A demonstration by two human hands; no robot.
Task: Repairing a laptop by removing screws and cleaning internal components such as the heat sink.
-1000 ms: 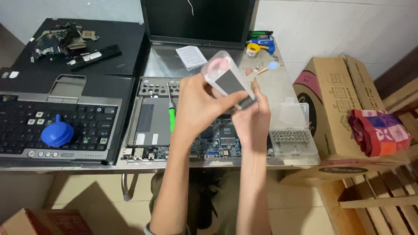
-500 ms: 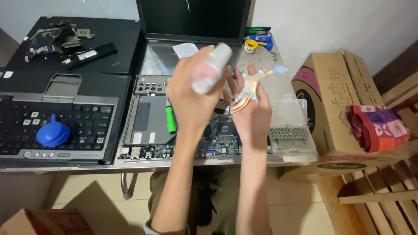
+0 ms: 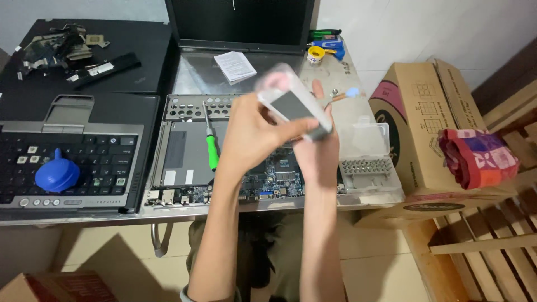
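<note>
Both hands hold a small clear plastic case with a dark grey insert [image 3: 293, 106] up above the opened laptop base with its exposed circuit board [image 3: 268, 173], near the worktop's front edge: the left hand [image 3: 251, 131] grips its side, while the right hand [image 3: 319, 148] supports it from behind, fingers raised. Below lie a green-handled screwdriver [image 3: 211, 151] and a clear bit box [image 3: 366, 162]; a brown cardboard box [image 3: 425, 128] crowds the right edge.
</note>
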